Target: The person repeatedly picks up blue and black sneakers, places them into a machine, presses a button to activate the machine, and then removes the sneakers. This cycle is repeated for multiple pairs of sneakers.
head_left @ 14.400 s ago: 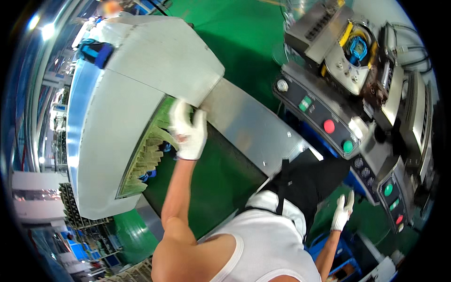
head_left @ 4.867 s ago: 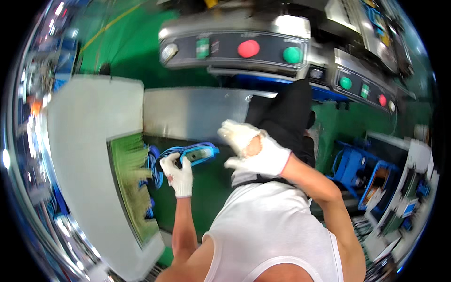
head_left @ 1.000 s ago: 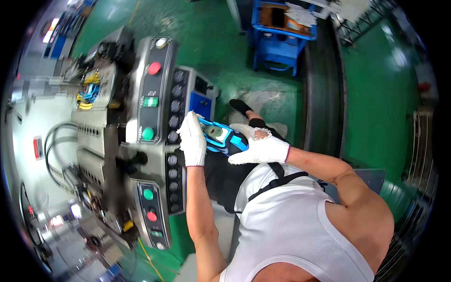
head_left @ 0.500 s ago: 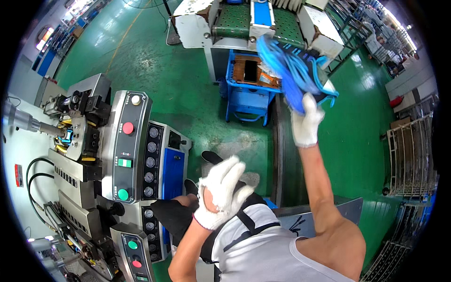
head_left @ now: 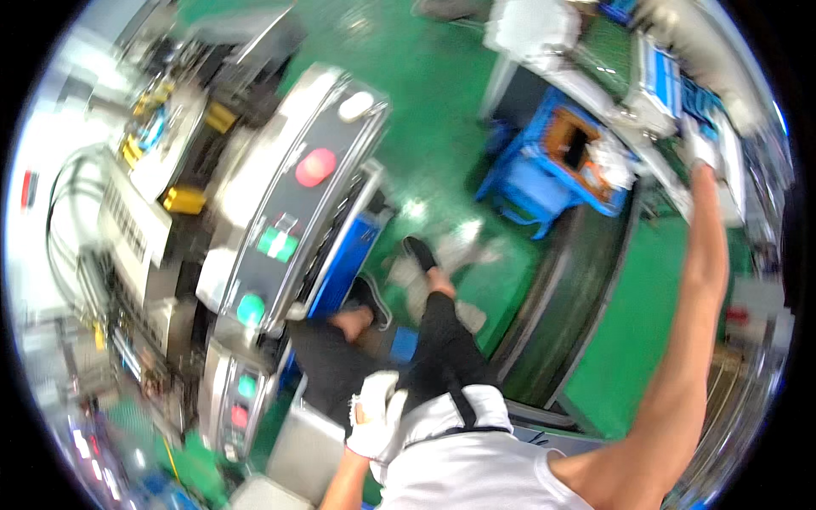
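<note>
My right hand (head_left: 699,144), in a white knit glove, is stretched out far to the right at the conveyor machine. At its fingertips is a blue-and-dark bundle with strap-like strands (head_left: 700,100), close to the belt. Motion blur hides whether the fingers still grip it. My left hand (head_left: 376,418), also gloved in white, hovers over my lap near the waist. Its fingers are loosely apart and nothing shows in them.
On the left stands a machine with a button panel (head_left: 293,204) of red, green and white buttons. A blue cart (head_left: 531,183) with a brown top carries a dark phone-like slab (head_left: 576,146) and crumpled white material. A long dark metal rail (head_left: 565,306) runs beside my legs.
My view has swung, so the machine and cart sit differently. My right arm has stretched farther out to the conveyor with the blue bundle. My left hand has lowered toward my lap.
</note>
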Action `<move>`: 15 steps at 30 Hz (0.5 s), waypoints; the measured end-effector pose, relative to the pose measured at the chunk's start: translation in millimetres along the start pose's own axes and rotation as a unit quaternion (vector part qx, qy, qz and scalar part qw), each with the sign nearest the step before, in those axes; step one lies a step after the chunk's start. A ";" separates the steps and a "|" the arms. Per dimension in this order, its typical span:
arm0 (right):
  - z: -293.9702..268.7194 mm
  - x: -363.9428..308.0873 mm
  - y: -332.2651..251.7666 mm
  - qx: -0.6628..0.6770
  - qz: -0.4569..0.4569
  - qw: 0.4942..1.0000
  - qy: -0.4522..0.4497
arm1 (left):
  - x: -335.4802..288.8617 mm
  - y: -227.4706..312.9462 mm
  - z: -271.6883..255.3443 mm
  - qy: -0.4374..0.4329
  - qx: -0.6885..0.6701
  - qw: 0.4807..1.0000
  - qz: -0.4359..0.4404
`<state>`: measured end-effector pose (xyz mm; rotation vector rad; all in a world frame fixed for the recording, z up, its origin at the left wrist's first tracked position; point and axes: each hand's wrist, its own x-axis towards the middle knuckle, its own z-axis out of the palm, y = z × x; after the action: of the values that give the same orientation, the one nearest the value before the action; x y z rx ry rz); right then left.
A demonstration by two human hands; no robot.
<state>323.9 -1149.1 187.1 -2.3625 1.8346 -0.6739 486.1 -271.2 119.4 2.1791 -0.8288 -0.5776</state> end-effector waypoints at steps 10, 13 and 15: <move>120.9 -232.5 -1.0 0.024 -0.057 0.991 -0.122 | -182.4 -65.6 -2.2 0.285 0.004 0.884 -0.371; 146.5 -433.1 -90.1 0.290 -0.020 0.905 -0.309 | -314.6 -99.9 55.1 0.315 -0.017 0.766 -0.560; 182.7 -487.2 -97.1 0.246 -0.071 0.889 -0.380 | -396.9 -94.3 103.7 0.366 -0.014 0.650 -0.666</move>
<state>389.9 -702.4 -89.1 -1.9945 1.0157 -0.1306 183.9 10.9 40.1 2.3325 1.3585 -0.2269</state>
